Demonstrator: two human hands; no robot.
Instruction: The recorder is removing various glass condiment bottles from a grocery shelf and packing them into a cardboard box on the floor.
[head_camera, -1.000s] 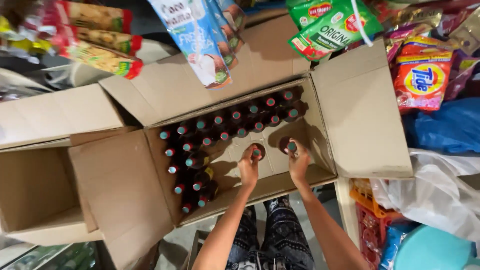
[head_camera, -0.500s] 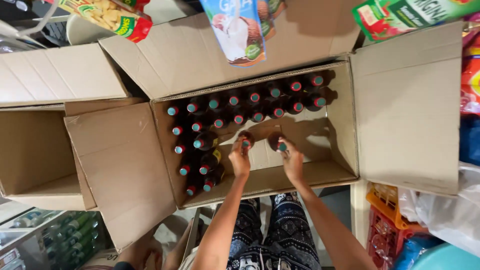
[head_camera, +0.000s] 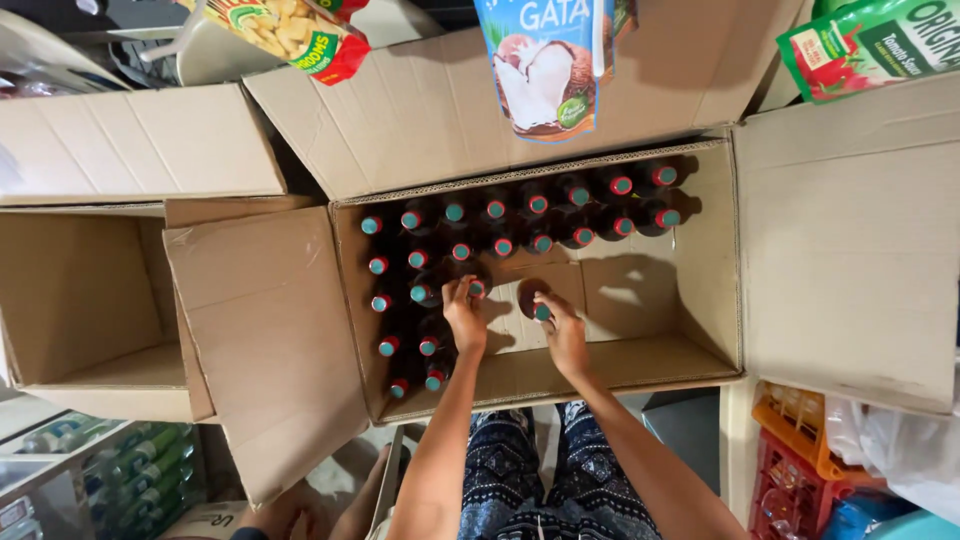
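Note:
An open cardboard box (head_camera: 700, 350) lies below me with several dark bottles (head_camera: 520, 215) standing inside, each with a teal cap and red collar. They fill the far row and the left side. My left hand (head_camera: 464, 312) grips the neck of one dark bottle (head_camera: 476, 283) beside the left cluster. My right hand (head_camera: 562, 330) holds another dark bottle (head_camera: 534, 298) by its cap over the bare cardboard floor in the middle of the box.
A second open cardboard box (head_camera: 90, 310) sits to the left. Hanging snack and sauce packets (head_camera: 545, 60) dangle above the far flaps. An orange crate (head_camera: 800, 440) and plastic bags are at lower right, bottled drinks (head_camera: 130, 470) at lower left. Someone's hand (head_camera: 290, 510) shows near the bottom.
Both hands, each with a bottle, have shifted left in the box toward the left cluster. The view has also slid, putting the box more to the centre-right.

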